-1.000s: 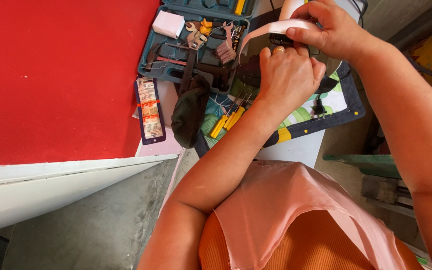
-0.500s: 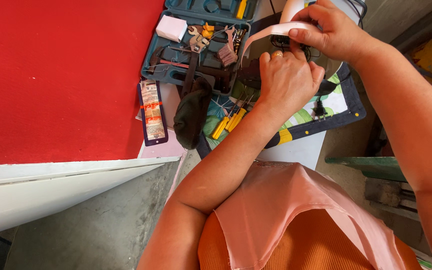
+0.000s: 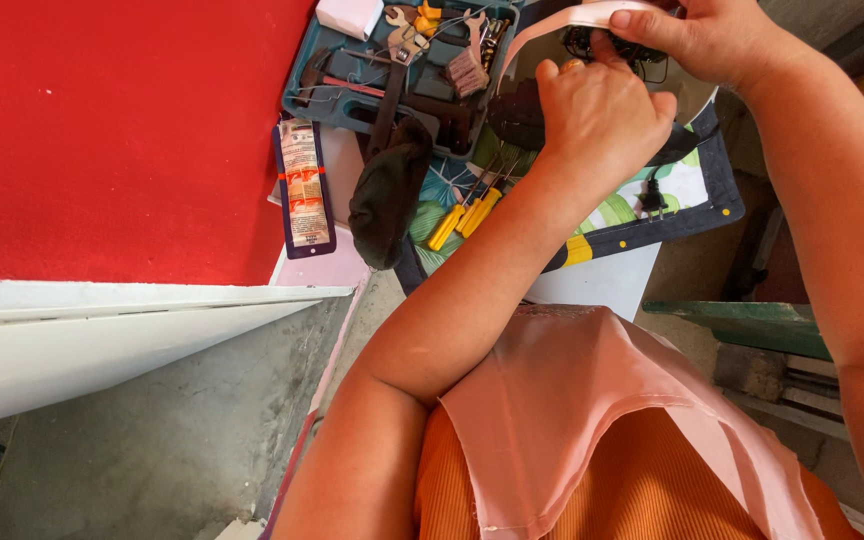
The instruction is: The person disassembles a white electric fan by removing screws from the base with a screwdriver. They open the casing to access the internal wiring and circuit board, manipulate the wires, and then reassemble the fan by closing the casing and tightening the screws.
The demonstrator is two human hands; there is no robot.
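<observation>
The dark object (image 3: 607, 45) held between the hands is mostly covered by the left hand (image 3: 602, 115) and the pale strip (image 3: 562, 22), so its kind cannot be told. The right hand (image 3: 712, 40) is cut off by the top edge (fingertips included). Small tools in the teal case (image 3: 352, 95) are too cluttered to be identified.

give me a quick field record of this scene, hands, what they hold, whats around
left hand: left hand closed over a dark object, partly hidden
right hand: right hand pinching a pink fabric strip
lap: pink cloth draped over orange garment
tool case: open teal tool case with wrenches and bits
nearby: yellow-handled screwdrivers, dark sock-like cloth, flat printed packet
surface: red board at left
</observation>
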